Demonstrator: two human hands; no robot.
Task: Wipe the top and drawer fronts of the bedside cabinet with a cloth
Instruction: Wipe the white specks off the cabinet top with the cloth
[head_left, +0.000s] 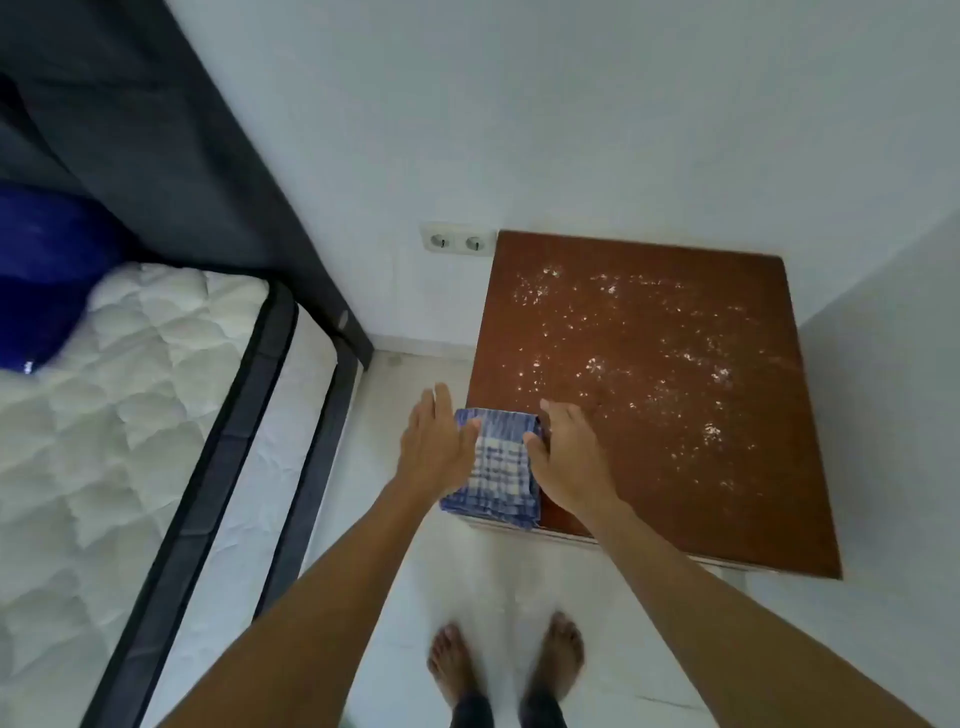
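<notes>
A folded blue-checked cloth (500, 464) lies on the cabinet (675, 441) top's near-left corner, at 6 o'clock of centre. The left hand (435, 441), fingers straight, touches its 9 o'clock edge; the right hand (566, 457) grips its 3 o'clock edge. White specks (649, 338) dot the brown top. A mattress (130, 415) lies at 9 o'clock, a socket (457, 241) at 12.

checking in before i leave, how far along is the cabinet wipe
Barely started. Nothing looks wiped yet: white specks still cover most of the brown cabinet top. In hand: the folded blue checked cloth lies on the near left corner, with the left hand and right hand at its sides. Left: the whole top, then the drawer fronts, which are out of view.
</notes>
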